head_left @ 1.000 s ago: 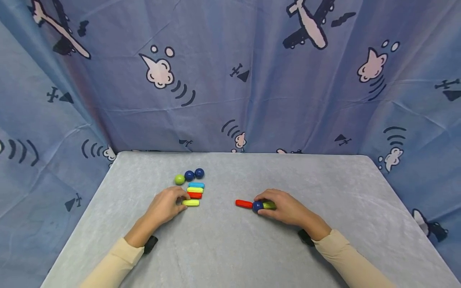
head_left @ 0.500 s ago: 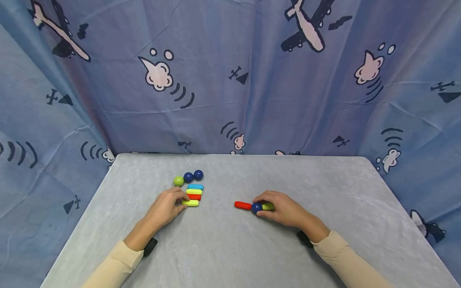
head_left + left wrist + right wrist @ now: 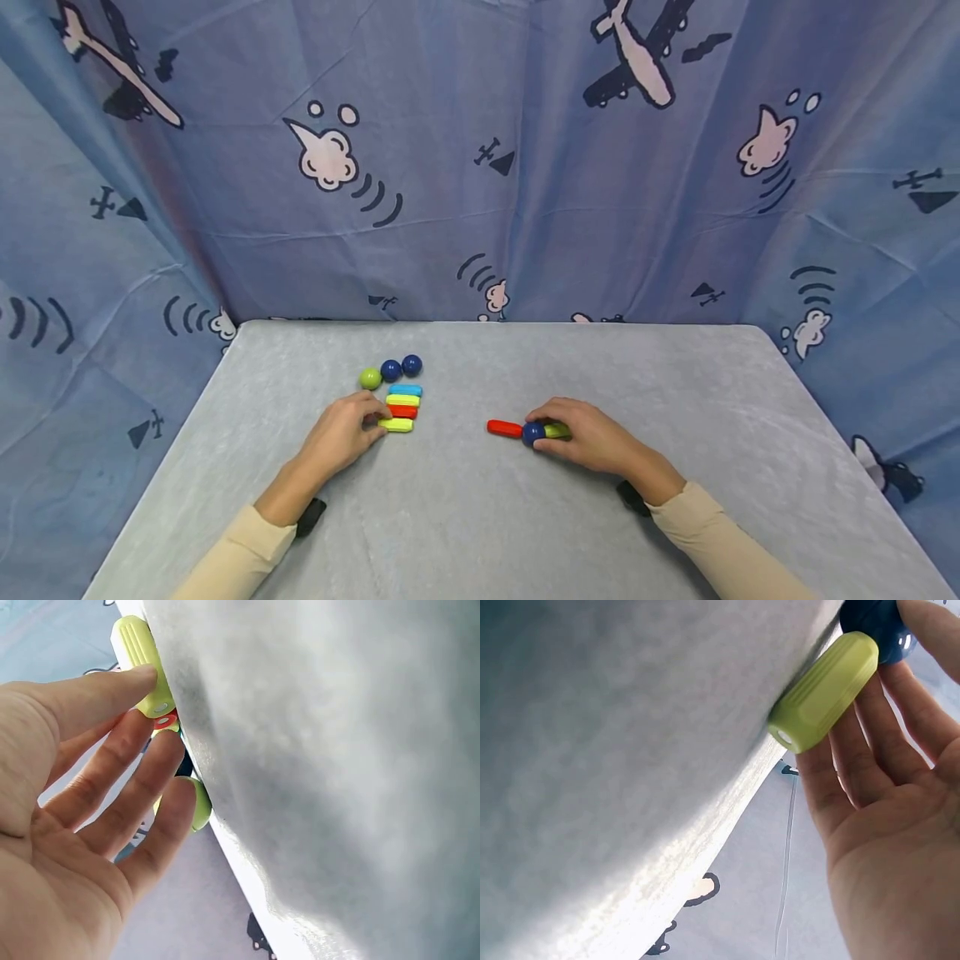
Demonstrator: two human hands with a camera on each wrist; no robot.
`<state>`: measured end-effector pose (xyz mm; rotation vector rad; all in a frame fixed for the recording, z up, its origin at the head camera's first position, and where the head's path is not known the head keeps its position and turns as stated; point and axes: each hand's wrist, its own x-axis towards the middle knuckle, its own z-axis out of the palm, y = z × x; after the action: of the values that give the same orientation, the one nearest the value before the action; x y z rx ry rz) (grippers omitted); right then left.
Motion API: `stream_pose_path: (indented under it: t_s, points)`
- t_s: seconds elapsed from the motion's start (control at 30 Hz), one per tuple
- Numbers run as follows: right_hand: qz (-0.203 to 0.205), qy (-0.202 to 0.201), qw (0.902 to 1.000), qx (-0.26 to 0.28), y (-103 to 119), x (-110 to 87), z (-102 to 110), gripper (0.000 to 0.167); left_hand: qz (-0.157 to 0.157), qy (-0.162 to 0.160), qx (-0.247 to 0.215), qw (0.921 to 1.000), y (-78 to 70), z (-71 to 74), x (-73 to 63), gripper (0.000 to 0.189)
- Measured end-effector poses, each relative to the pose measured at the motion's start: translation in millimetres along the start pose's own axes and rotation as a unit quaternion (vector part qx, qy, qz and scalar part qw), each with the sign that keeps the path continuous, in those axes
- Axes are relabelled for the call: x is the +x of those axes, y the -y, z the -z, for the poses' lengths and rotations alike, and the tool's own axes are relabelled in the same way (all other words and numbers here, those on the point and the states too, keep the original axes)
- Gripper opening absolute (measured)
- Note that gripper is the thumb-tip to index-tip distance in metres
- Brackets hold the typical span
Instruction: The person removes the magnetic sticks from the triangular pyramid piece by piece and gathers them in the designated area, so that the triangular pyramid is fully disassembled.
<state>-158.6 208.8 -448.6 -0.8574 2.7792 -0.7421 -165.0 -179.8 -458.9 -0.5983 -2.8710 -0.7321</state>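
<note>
My left hand [image 3: 341, 433] pinches the near end of a yellow-green magnetic rod [image 3: 397, 425], the closest in a stack of parallel rods. In the left wrist view the thumb lies on that grooved yellow-green rod [image 3: 139, 656]; the fingertips behind it are partly hidden. Beyond it lie a red rod [image 3: 403, 412], another yellow-green rod [image 3: 403, 401] and a light blue rod [image 3: 406, 390]. My right hand [image 3: 588, 433] holds a dark blue ball [image 3: 533, 433] between thumb and fingers. A red rod [image 3: 505, 428] meets the ball's left side, and a green rod [image 3: 825, 694] joins its right, under the palm.
Behind the rod stack sit a green ball [image 3: 371, 378] and two dark blue balls, one [image 3: 391, 371] beside the other [image 3: 412, 365]. The grey table [image 3: 465, 517] ends at a patterned blue curtain [image 3: 435, 192].
Both hands keep their holds, and the rods and balls stay in place. Only the head view has shifted slightly.
</note>
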Motion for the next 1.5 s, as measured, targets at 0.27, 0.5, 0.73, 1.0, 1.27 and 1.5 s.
stream_pose_path:
  t_s: [0.27, 0.5, 0.73, 1.0, 1.27, 1.5]
  points:
    - [0.002, -0.009, 0.9999, -0.004, -2.1, -2.9, -0.1, 0.036, -0.006, -0.002, 0.017, 0.9998, -1.6, -2.9, 2.2, 0.02]
    - [0.006, -0.009, 0.9999, -0.007, -3.5, -4.2, -2.1, 0.037, -0.007, -0.008, 0.025, 0.9996, -3.9, -5.7, -0.7, 0.02]
    - [0.007, -0.004, 1.0, -0.003, -3.1, -4.0, -1.4, 0.036, -0.024, -0.028, 0.036, 0.9987, -4.8, -8.1, -1.9, 0.02]
    - [0.011, -0.01, 0.9996, -0.024, -0.5, -2.3, -1.2, 0.035, -0.023, -0.039, 0.036, 0.9983, -3.3, -9.3, -2.0, 0.022]
    - [0.03, -0.018, 0.9987, -0.038, 1.7, 2.2, 0.0, 0.033, -0.016, -0.04, 0.036, 0.9984, -2.3, -6.3, -2.5, 0.025]
    - [0.034, -0.015, 0.9984, -0.041, 1.5, 4.2, -1.1, 0.033, -0.016, -0.035, 0.04, 0.9984, -3.2, -4.3, -3.3, 0.022]
